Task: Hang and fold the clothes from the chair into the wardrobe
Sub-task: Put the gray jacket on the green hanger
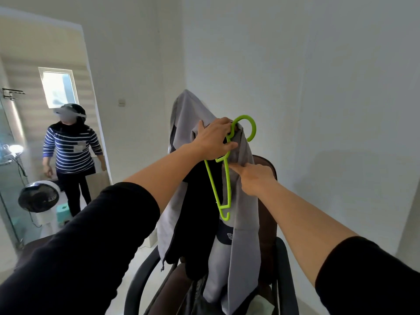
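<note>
A grey garment (244, 226) with a black lining hangs in the air over the chair (281, 280). My left hand (214, 138) grips its top together with the neck of a lime-green plastic hanger (221, 187), whose hook curls up to the right. The hanger's body dangles tilted in front of the cloth. My right hand (254, 178) pinches the grey fabric just right of the hanger. More dark clothes (197, 298) lie piled on the chair seat. No wardrobe is in view.
The brown office chair with black armrests stands against a white wall corner. At the left, through a doorway, a person in a striped top (71, 151) stands beside a white fan (41, 198) and a glass panel (6, 178).
</note>
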Available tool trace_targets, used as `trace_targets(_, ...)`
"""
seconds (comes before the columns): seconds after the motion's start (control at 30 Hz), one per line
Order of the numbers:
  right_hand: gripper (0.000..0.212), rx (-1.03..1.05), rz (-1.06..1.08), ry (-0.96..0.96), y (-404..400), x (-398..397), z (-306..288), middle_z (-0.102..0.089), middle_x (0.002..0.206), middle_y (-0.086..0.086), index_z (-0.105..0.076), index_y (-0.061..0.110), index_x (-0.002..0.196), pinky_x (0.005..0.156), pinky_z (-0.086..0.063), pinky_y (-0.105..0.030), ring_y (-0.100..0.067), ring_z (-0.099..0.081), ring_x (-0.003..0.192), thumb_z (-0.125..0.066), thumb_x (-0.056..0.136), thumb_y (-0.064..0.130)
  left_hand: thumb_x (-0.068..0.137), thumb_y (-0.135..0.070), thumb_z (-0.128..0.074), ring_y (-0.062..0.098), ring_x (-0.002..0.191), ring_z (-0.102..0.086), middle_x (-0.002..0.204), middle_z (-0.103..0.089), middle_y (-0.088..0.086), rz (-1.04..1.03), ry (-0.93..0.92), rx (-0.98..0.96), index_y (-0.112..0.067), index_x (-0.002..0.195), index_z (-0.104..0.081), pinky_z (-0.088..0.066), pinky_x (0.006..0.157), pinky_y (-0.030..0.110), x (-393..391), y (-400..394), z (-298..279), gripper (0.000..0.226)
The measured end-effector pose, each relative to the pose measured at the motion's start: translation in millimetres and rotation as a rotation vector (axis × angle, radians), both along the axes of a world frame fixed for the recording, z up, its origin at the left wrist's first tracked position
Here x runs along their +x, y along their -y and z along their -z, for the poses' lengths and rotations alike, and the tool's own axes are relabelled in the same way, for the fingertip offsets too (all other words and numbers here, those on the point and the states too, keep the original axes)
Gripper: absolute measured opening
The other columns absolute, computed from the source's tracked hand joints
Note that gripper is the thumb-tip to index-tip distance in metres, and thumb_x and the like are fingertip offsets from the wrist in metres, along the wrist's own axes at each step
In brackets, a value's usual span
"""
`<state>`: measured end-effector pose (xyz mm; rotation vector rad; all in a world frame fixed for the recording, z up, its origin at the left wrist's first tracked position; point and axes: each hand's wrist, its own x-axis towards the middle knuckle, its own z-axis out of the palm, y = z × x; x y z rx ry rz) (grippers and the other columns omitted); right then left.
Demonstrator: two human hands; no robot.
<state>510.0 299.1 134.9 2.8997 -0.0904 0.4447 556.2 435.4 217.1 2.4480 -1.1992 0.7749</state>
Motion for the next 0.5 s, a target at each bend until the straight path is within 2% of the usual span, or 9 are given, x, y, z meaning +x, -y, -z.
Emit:
trace_targets(0.13,0.045,0.122,0.082,0.132,11.9,-7.1,1.2,-0.056,0.124,-0.008,-0.04,0.021,0.133,0.091,-0.039,-0.043,-0.031,-0.051,0.115,-0.045,0.088,0.018,0.089,-0.036,-0.056,0.019,0.112,-0.046,0.106,-0.041,-0.009,-0.046,0.021,-0.008,-0.015,0.083,-0.049,-0.013,0.109,0.063,2.4,-1.0,0.9,0.023)
trace_targets(0.23,0.041,0.197,0.046,0.228,22.3,-13.4,-3.4,-0.061,0.114,-0.012,-0.05,0.014,0.119,0.086,-0.041,-0.04,-0.032,-0.054,0.109,-0.051,0.084,0.036,0.089,-0.039,-0.055,0.018,0.119,-0.045,0.12,-0.048,-0.005,-0.144,0.059,-0.015,-0.016,0.096,-0.054,-0.011,0.108,0.064,9.3,-0.3,6.7,0.024)
trace_targets(0.33,0.05,0.221,0.023,0.284,27.9,-18.4,-9.9,-0.064,0.104,-0.007,-0.053,0.015,0.11,0.08,-0.043,-0.037,-0.03,-0.058,0.101,-0.054,0.082,0.055,0.088,-0.039,-0.054,0.017,0.121,-0.044,0.123,-0.051,-0.006,-0.193,0.088,-0.082,-0.016,0.107,-0.057,-0.008,0.108,0.067,11.5,6.5,12.0,0.029)
trace_targets(0.37,0.05,0.226,0.021,0.29,29.0,-19.7,-11.1,-0.063,0.102,-0.006,-0.052,0.014,0.109,0.077,-0.043,-0.036,-0.03,-0.059,0.099,-0.056,0.082,0.056,0.089,-0.038,-0.054,0.017,0.122,-0.044,0.124,-0.051,-0.005,-0.197,0.089,-0.118,-0.017,0.109,-0.058,-0.005,0.108,0.068,10.3,9.9,11.9,0.029)
trace_targets(0.4,0.045,0.23,0.007,0.302,30.0,-20.5,-11.2,-0.063,0.102,-0.006,-0.051,0.014,0.108,0.073,-0.042,-0.034,-0.031,-0.059,0.095,-0.057,0.083,0.051,0.089,-0.036,-0.054,0.017,0.123,-0.043,0.125,-0.051,-0.005,-0.199,0.083,-0.159,-0.016,0.11,-0.058,-0.004,0.107,0.068,8.9,13.3,11.3,0.029)
trace_targets(0.5,0.027,0.288,-0.065,0.354,35.7,-23.1,-9.7,-0.056,0.104,-0.013,-0.045,0.009,0.112,0.062,-0.036,-0.033,-0.034,-0.054,0.079,-0.051,0.086,0.015,0.089,-0.032,-0.053,0.016,0.126,-0.041,0.127,-0.051,-0.005,-0.227,0.058,-0.3,-0.016,0.116,-0.058,-0.001,0.107,0.07,6.2,19.6,8.5,0.032)
